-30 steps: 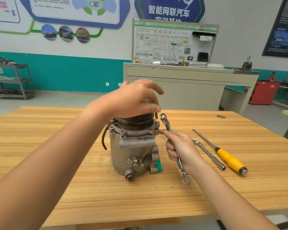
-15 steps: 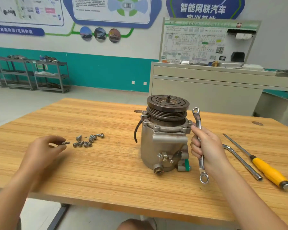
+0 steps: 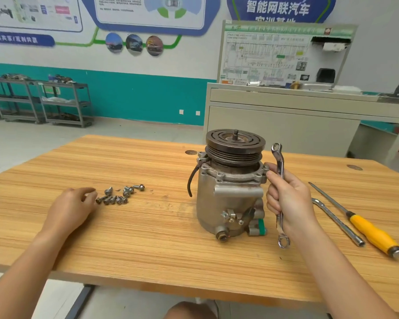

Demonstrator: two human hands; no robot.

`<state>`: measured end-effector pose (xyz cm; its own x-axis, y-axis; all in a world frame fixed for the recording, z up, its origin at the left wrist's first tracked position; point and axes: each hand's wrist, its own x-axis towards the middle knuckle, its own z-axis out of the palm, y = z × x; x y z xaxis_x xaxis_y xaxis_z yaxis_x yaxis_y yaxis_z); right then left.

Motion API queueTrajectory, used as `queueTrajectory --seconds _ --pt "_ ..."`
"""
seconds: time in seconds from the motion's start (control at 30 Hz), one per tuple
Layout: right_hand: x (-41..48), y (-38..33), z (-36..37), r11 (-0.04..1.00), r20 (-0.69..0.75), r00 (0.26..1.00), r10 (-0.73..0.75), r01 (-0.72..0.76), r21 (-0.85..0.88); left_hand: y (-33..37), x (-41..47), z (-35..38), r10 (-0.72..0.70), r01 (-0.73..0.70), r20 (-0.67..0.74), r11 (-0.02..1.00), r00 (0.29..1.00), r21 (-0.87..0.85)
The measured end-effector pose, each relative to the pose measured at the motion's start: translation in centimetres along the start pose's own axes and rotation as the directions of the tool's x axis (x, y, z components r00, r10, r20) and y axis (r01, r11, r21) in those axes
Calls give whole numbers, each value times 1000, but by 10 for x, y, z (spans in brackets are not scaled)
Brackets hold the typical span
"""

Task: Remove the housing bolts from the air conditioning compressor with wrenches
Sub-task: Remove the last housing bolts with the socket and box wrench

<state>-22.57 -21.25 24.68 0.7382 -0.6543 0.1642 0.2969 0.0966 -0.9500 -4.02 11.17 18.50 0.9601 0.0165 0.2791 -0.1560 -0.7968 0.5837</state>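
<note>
Fingers [image 3: 273, 199] of the right hand [image 3: 290, 201] wrap the stiff, slippery steel ring wrench [image 3: 279, 165] mid-shank; left hand [image 3: 70, 209] fingers loosely curled, empty. Grey cast-metal compressor [image 3: 228, 203] looks heavy, steady.

"Where's the left hand [image 3: 69, 210]?"

"Out to the left, palm down, low over the tabletop [image 3: 159, 231], with its fingers [image 3: 85, 192] loosely curled and the forearm reaching in from the lower left."

"And the right hand [image 3: 288, 199]?"

"Raised, thumb side uppermost. Its fingers wrap round the middle of a wrench [image 3: 279, 161] held nearly upright, and the forearm comes in from the lower right."
</note>
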Motion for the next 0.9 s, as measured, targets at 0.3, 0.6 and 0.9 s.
queueTrajectory --seconds 0.3,0.6,0.9 --pt "-16 -4 11 998 -64 996 -56 57 20 182 -147 54 298 -142 181 801 937 -582" --pt "-72 10 18 981 101 975 -196 194 25 173 -153 56 251 -178 1 691 968 -700" --pt "-90 9 24 989 475 868 -146 135 57 137 -99 35 354 -187 98 686 930 -703"
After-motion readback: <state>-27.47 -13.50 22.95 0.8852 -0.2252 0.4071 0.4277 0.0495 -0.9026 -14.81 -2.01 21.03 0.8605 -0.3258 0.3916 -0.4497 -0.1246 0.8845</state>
